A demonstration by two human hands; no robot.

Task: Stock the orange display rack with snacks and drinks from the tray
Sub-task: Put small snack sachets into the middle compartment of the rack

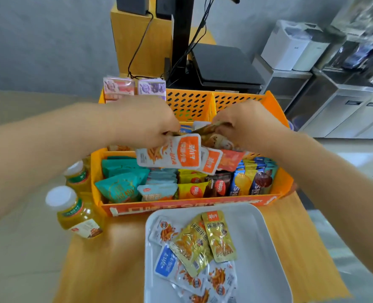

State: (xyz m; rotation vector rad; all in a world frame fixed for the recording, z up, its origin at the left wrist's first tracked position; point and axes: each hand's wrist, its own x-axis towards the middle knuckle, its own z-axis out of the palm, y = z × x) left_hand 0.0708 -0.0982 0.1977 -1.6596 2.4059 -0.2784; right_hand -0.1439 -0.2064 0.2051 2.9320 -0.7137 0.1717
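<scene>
Left hand [146, 123] pinching orange-white sachets [176, 155] by top edge; right hand [246, 125] gripping brownish packets [214, 136]. Both over rack [192, 206] middle tier. Light, floppy, slick foil: likely best pinched at seam. More sachets on tray [257, 248] just before rack.

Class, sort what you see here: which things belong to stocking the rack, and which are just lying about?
Belongs to the job:
orange rack
white tray
snack packets on the tray
packets in both hands
left hand
right hand
juice bottles

Just lying about:
black till base
cables
white bins
</scene>
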